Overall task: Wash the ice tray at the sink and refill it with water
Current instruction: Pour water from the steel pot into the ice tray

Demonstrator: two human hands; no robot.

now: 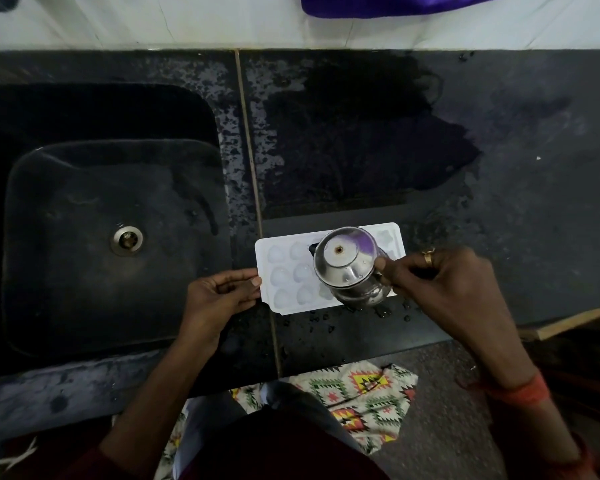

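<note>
**Fig. Refill stage: steel vessel tipped over the ice tray**

Nearest me, below the ice tray (284,268), a patterned mat (364,396) lies on the floor. The tray rests flat on the black tabletop (534,168), just right of the sink (66,220). At the tray's left edge the left hand (219,292) pinches the rim, thumb on top and fingers curled beneath. Over the tray's right half the right hand (430,275) holds a steel vessel (347,265), fingers pinched on its side and its round base turned toward me. Its mouth is hidden, so I cannot tell whether water is flowing. I judge the filling to be the step in hand.

Risks, as I read them: with the mouth out of sight, the pour may miss the small cups and run over the rim, adding to the droplets (326,320) on the tabletop just in front of the tray. The slab looks wet and slick, so the light tray could slide if the left pinch loosens. A brimming tray will slop when lifted.

Materials: the tray is white, thin moulded plastic with rounded cups in rows, probably flexible. The vessel is polished, bulbous metal, rigid and likely slippery when wet. The tabletop is dark stone, darkened beyond the tray by a broad wet patch (361,133). Farthest beyond the tray, a purple cloth (395,3) shows against the pale wall.
</note>
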